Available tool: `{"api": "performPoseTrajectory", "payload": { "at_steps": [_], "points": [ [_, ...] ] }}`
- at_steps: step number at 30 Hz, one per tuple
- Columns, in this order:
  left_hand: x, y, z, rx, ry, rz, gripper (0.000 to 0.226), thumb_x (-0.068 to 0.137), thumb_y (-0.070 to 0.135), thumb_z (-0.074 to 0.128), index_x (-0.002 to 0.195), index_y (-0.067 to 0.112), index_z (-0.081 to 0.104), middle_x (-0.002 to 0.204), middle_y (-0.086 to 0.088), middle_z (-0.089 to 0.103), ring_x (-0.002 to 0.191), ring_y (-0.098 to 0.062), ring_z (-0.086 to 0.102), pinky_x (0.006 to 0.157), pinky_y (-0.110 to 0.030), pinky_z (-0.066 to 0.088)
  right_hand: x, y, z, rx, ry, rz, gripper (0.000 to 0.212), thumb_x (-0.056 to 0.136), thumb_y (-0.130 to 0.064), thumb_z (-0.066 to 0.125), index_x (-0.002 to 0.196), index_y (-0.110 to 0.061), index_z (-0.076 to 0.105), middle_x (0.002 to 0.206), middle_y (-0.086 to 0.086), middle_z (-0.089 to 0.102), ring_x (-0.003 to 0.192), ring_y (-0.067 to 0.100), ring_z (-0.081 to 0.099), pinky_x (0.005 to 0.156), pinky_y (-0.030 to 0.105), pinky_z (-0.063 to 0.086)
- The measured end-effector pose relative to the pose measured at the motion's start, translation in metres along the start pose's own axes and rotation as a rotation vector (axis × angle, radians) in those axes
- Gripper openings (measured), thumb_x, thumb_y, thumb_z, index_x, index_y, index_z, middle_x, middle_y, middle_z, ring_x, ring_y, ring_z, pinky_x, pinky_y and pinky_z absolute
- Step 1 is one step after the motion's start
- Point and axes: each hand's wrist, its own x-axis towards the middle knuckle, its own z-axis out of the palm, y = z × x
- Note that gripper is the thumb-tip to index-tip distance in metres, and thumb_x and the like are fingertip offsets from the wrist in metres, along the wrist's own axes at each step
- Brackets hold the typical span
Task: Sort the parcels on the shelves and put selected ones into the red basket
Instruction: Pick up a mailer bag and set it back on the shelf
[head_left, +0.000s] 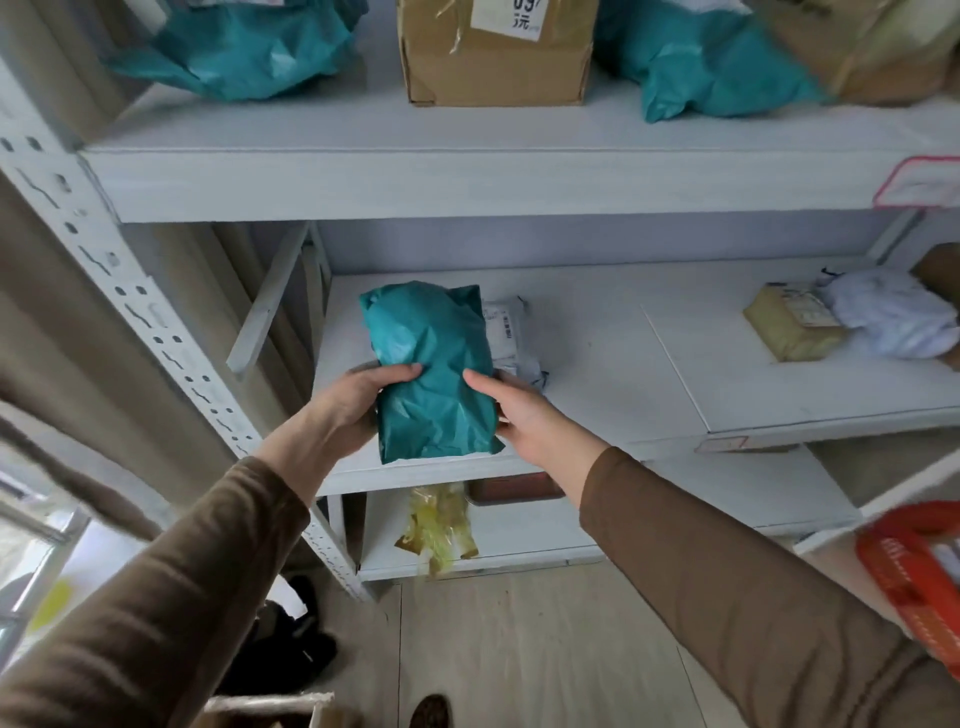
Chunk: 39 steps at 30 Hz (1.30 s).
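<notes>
A teal plastic parcel (434, 369) is at the front left of the middle shelf (675, 374), partly over a white parcel (506, 332). My left hand (348, 400) grips its left edge, thumb on top. My right hand (524, 410) holds its right edge, thumb laid on the top face. The red basket (909, 571) hangs at the right edge of view by my right forearm, only partly in view.
The top shelf carries two teal bags (244, 52) (701, 67) and a cardboard box (496, 57). A tan parcel (792, 322) and a white bag (893, 322) lie at the middle shelf's right. A yellow bag (439, 525) sits on the bottom shelf. A perforated upright (130, 291) stands left.
</notes>
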Motion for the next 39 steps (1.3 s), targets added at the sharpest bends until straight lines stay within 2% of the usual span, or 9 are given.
{"api": "performPoseTrajectory", "payload": {
  "at_steps": [6,14,17,20,22,25,29,33,39],
  "points": [
    [-0.043,-0.02,0.041,0.027,-0.129,0.048,0.074,0.077,0.02,0.086,0.145,0.015,0.057,0.141,-0.01,0.067,0.131,-0.032,0.063,0.115,-0.05,0.046,-0.06,0.005,-0.038,0.045,0.012,-0.098,0.03,0.097,-0.023,0.071,0.127,-0.022,0.07,0.122,-0.004,0.077,0.116,0.019,0.069,0.11,0.043,0.05],
    [-0.092,-0.037,0.081,0.106,-0.074,0.138,0.072,0.074,0.012,0.09,0.139,0.013,0.057,0.131,-0.011,0.072,0.114,-0.031,0.073,0.091,-0.039,0.062,-0.113,0.02,-0.06,-0.008,0.052,-0.132,0.027,0.099,-0.027,0.068,0.124,-0.019,0.072,0.121,0.0,0.075,0.103,0.022,0.068,0.085,0.036,0.055],
    [-0.108,-0.043,0.093,0.617,0.076,0.438,0.063,0.082,0.013,0.087,0.136,0.018,0.055,0.121,0.003,0.069,0.106,-0.018,0.069,0.089,-0.027,0.057,-0.124,0.02,-0.06,-0.011,0.102,-0.147,0.018,0.101,-0.024,0.063,0.116,-0.024,0.072,0.114,0.001,0.068,0.088,0.02,0.058,0.072,0.029,0.048],
    [-0.115,-0.055,0.091,1.34,0.223,1.02,0.072,0.085,0.02,0.083,0.15,0.015,0.051,0.122,-0.001,0.065,0.103,-0.021,0.052,0.091,-0.035,0.048,-0.131,0.017,-0.061,0.188,0.132,-0.126,0.028,0.106,-0.031,0.052,0.13,-0.023,0.065,0.125,0.004,0.069,0.104,0.024,0.067,0.084,0.036,0.053],
    [-0.115,-0.062,0.087,1.558,0.231,1.301,0.063,0.091,0.018,0.078,0.149,0.013,0.055,0.134,-0.007,0.065,0.104,-0.029,0.055,0.092,-0.04,0.049,-0.139,0.014,-0.063,0.364,0.089,-0.116,0.033,0.108,-0.031,0.043,0.132,-0.019,0.062,0.13,0.009,0.069,0.115,0.03,0.067,0.091,0.045,0.056],
    [-0.114,-0.079,0.08,1.639,0.286,1.504,0.059,0.093,0.008,0.075,0.149,0.018,0.056,0.139,-0.01,0.063,0.104,-0.034,0.058,0.089,-0.045,0.051,-0.159,0.007,-0.063,0.517,-0.034,-0.121,0.035,0.107,-0.028,0.042,0.108,-0.01,0.071,0.108,0.016,0.074,0.09,0.03,0.076,0.075,0.038,0.063],
    [-0.111,-0.097,0.058,1.645,0.327,1.512,0.069,0.09,0.014,0.078,0.15,0.025,0.045,0.144,-0.011,0.05,0.112,-0.034,0.052,0.092,-0.049,0.052,-0.169,0.0,-0.058,0.445,-0.13,-0.073,0.055,0.1,-0.049,0.046,0.133,-0.009,0.064,0.117,0.015,0.075,0.107,0.032,0.072,0.091,0.04,0.058],
    [-0.105,-0.104,0.039,1.592,0.308,1.47,0.072,0.085,0.015,0.082,0.145,0.021,0.042,0.149,-0.015,0.039,0.118,-0.038,0.049,0.095,-0.055,0.054,-0.177,-0.002,-0.05,0.358,-0.208,-0.076,0.064,0.102,-0.061,0.031,0.12,-0.015,0.074,0.115,0.011,0.078,0.1,0.027,0.077,0.08,0.036,0.061],
    [-0.093,-0.121,0.023,1.568,0.218,1.364,0.054,0.1,0.016,0.062,0.146,0.021,0.035,0.161,-0.016,0.031,0.146,-0.044,0.039,0.109,-0.058,0.049,-0.166,0.014,-0.034,-0.018,-0.17,-0.171,0.068,0.087,-0.064,0.06,0.139,-0.02,0.059,0.139,0.007,0.066,0.128,0.025,0.062,0.099,0.037,0.054]
  ]
}}
